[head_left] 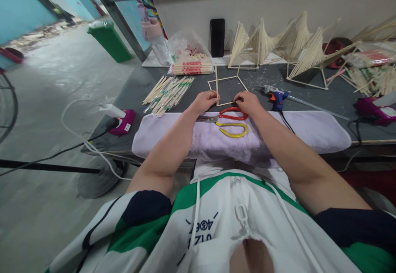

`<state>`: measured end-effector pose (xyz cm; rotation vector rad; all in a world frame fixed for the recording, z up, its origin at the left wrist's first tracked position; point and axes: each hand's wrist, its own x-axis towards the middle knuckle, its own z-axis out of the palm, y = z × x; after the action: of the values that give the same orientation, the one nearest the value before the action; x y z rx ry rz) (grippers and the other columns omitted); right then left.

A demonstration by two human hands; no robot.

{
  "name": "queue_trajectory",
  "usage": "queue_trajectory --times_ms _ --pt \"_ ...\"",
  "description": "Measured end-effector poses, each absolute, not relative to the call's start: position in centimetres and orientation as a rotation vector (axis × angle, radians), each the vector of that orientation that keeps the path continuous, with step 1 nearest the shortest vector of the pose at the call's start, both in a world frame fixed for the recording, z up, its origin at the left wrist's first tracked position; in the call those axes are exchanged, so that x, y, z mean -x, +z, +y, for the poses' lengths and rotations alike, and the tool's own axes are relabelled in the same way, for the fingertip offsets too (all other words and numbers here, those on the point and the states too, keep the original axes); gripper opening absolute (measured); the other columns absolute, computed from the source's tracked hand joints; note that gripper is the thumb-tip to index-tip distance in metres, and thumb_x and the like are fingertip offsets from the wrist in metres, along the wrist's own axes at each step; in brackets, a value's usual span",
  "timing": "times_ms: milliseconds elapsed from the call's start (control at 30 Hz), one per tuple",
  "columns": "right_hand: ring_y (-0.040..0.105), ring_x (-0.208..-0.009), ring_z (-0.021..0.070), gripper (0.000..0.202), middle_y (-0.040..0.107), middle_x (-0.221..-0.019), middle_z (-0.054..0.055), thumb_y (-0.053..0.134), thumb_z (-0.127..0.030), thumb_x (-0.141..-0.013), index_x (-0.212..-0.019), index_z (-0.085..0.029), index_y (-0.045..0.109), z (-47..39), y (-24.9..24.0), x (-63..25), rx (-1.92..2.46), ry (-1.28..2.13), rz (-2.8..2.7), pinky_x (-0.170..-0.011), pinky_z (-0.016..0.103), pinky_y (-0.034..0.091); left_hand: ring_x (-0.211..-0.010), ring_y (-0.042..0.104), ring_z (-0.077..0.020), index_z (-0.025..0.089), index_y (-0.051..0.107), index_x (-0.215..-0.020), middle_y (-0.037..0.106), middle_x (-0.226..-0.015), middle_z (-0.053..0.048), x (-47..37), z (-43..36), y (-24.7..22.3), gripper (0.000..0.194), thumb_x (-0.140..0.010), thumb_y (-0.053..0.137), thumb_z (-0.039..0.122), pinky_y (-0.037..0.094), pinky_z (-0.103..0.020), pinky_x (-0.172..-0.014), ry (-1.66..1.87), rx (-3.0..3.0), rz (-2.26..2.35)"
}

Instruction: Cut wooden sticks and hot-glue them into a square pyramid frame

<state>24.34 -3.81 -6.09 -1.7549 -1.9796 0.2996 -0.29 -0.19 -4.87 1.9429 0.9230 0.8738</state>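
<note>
A frame of thin wooden sticks lies on the dark table, with one stick rising upright from its near left corner. My left hand pinches the foot of that upright stick at the corner. At the near right corner, my right hand has its fingers closed on the end of the near stick. Scissors with one red and one yellow handle rest just below my hands on a lilac towel. A blue glue gun lies right of my right hand.
Loose sticks, some in wrappers, lie left. Behind are a bagged stick bundle, a bottle, a phone and finished-looking stick structures. Purple power sockets with cords sit at the left; another socket is right.
</note>
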Motion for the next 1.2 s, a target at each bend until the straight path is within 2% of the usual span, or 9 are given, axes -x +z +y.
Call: queue_trajectory --times_ms 533,1000,1200 --pt "0.070 -0.097 0.0241 0.032 0.077 -0.110 0.008 0.061 -0.016 -0.085 -0.104 -0.023 0.086 -3.7 -6.3 -24.4 1.749 0.300 -1.966 -0.098 0.040 0.058 -0.085 0.066 -0.0176 0.017 0.074 -0.081 0.073 -0.090 -0.003 0.2 -0.2 -4.8 0.010 -0.081 0.068 0.025 0.053 -0.032 -0.088 0.882 -1.940 0.944" --pt "0.070 -0.095 0.0246 0.028 0.078 -0.104 0.008 0.061 -0.014 -0.083 -0.096 -0.022 0.084 -4.1 -5.7 -24.2 1.708 0.329 -1.939 -0.098 0.040 0.057 -0.086 0.066 -0.0181 0.015 0.074 -0.080 0.072 -0.091 -0.004 0.1 -0.6 -4.4 0.012 -0.082 0.067 0.024 0.053 -0.032 -0.087 0.870 -1.929 0.967" --pt "0.069 -0.096 0.0239 0.031 0.078 -0.108 0.011 0.052 -0.018 -0.090 -0.105 -0.018 0.079 -4.8 -4.9 -25.3 1.564 0.248 -1.567 -0.096 0.039 0.056 -0.085 0.065 -0.0171 0.017 0.073 -0.082 0.072 -0.091 -0.003 0.4 -0.6 -5.0 0.007 -0.081 0.069 0.023 0.052 -0.031 -0.084 0.873 -1.967 0.945"
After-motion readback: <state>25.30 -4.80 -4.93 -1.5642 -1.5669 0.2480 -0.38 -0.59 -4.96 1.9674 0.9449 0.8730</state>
